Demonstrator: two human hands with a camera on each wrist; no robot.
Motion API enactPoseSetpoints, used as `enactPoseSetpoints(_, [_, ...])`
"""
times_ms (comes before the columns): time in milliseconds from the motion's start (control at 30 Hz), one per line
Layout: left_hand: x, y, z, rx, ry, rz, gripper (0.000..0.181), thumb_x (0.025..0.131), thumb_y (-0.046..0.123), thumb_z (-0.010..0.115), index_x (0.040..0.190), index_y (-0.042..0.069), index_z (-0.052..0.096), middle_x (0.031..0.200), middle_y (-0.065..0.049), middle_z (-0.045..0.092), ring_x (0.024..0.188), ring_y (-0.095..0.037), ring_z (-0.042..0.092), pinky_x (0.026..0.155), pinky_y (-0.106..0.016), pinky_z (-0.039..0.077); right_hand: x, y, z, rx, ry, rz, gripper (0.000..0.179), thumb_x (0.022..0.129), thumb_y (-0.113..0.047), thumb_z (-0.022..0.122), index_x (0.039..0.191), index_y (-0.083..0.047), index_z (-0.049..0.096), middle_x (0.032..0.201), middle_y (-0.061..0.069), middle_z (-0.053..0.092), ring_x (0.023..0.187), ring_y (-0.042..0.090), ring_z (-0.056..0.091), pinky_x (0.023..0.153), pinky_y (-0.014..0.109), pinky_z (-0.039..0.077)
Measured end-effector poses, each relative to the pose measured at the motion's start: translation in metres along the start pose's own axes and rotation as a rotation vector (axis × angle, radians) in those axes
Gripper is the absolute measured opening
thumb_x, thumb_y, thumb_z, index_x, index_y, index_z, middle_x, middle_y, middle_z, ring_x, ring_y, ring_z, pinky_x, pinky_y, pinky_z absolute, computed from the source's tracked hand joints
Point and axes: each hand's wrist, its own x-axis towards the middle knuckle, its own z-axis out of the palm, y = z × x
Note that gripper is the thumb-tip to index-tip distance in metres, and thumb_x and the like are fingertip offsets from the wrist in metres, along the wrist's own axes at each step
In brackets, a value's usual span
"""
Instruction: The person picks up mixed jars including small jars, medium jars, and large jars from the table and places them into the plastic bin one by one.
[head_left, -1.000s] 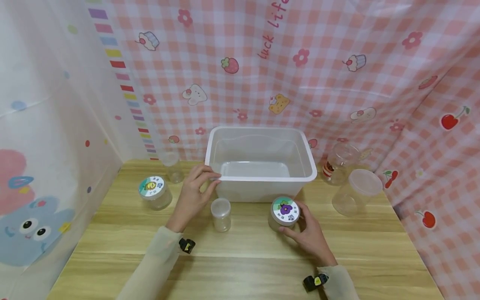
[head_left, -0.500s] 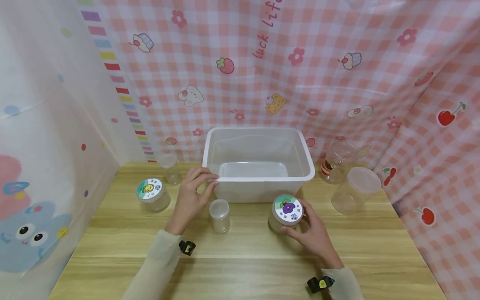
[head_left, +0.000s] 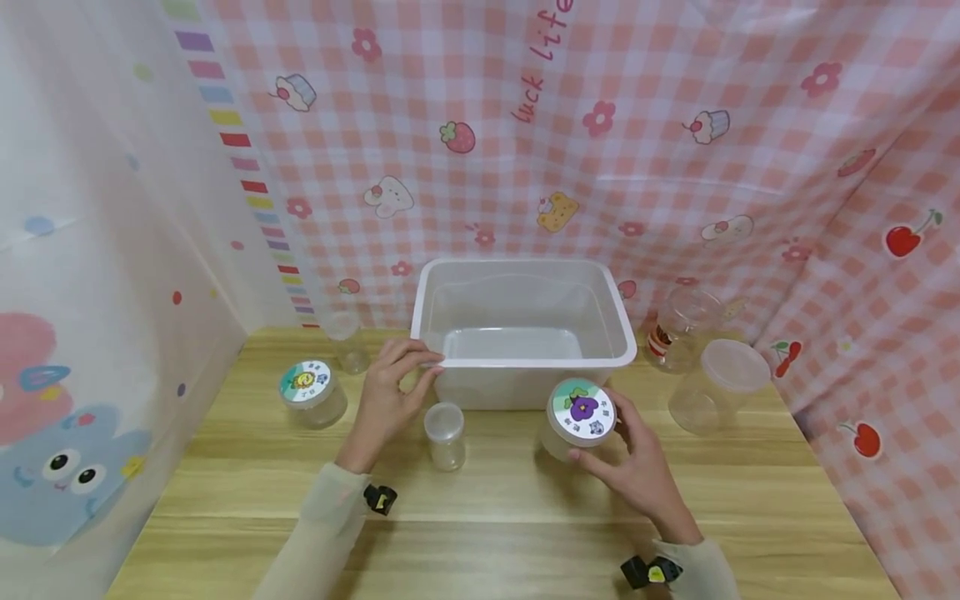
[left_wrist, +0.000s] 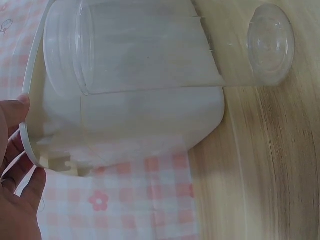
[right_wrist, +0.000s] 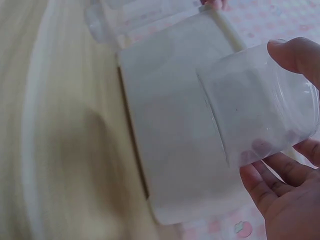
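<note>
My right hand grips a clear plastic jar around its side, the lid bearing a purple flower sticker. The jar hangs above the table, slightly tilted, in front of the white plastic bin. In the right wrist view, thumb and fingertips press on opposite sides of the jar. At the bin's front left corner my left hand pinches the rim, with the thumb on one side and fingers on the other in the left wrist view. A small clear lidded jar stands beside that hand.
Left on the table stand a jar with a sunflower-like sticker and a narrow clear jar. Right of the bin are a clear jar with a red label and a large lidded jar. Checked cloth hangs behind.
My right hand has raised the flower-sticker jar off the table and shifted it slightly right, tilting it a little. My left hand keeps its hold on the bin's rim.
</note>
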Motion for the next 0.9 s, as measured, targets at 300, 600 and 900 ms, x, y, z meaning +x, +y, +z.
enactPoseSetpoints(300, [-0.002,0.002,0.001,-0.003,-0.014,-0.03,0.013,0.089,0.009,0.08,0.102,0.007,0.078,0.103,-0.006,0.071,0.105,-0.024,0.061,0.095,-0.032,0.052,0.009,-0.022,-0.007,-0.009,0.0,-0.079,0.092,0.073,-0.012,0.093,0.151,-0.024,0.045,0.146,0.001,0.057,0.125,0.0,0.055,0.106,0.012,0.043])
enactPoseSetpoints(600, [-0.002,0.0,0.002,0.003,-0.003,-0.016,0.014,0.088,0.007,0.08,0.102,0.008,0.079,0.103,-0.006,0.071,0.104,-0.024,0.061,0.094,-0.033,0.053,0.024,-0.044,-0.018,-0.022,0.014,-0.15,0.093,0.071,-0.006,0.093,0.151,-0.018,0.046,0.142,0.003,0.059,0.124,-0.002,0.055,0.106,0.01,0.042])
enactPoseSetpoints(900, [-0.001,-0.002,0.002,0.006,0.005,-0.007,0.013,0.088,0.007,0.08,0.101,0.008,0.079,0.102,-0.006,0.071,0.103,-0.025,0.062,0.093,-0.034,0.053,0.042,-0.061,-0.032,-0.05,0.05,-0.174,0.096,0.07,-0.004,0.093,0.152,-0.02,0.046,0.142,0.002,0.058,0.125,-0.001,0.055,0.109,0.011,0.04])
